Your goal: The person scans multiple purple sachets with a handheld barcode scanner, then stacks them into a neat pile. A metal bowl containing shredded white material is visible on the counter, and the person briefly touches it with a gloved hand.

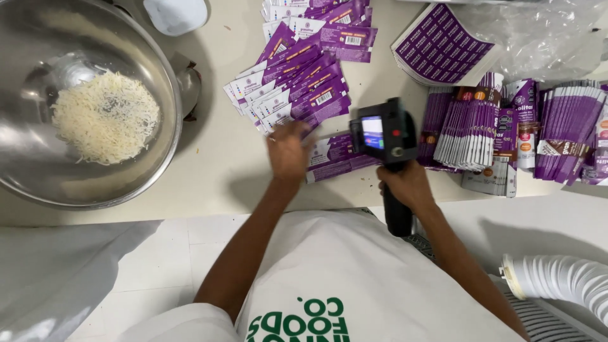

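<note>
A steel bowl [82,101] of shredded white food sits at the table's [215,171] left edge. Right of it lies a fan of purple pouches [288,85]. The left hand [288,151], fingers spread and flat, rests on one pouch [335,155], blurred. The right hand [405,185] is clamped around the grip of a handheld printer [384,134] poised over that pouch. If the pouch slides under the loose palm, the print could smear or land crooked. Upright pouch stacks [468,126] stand just beside and could topple if bumped.
</note>
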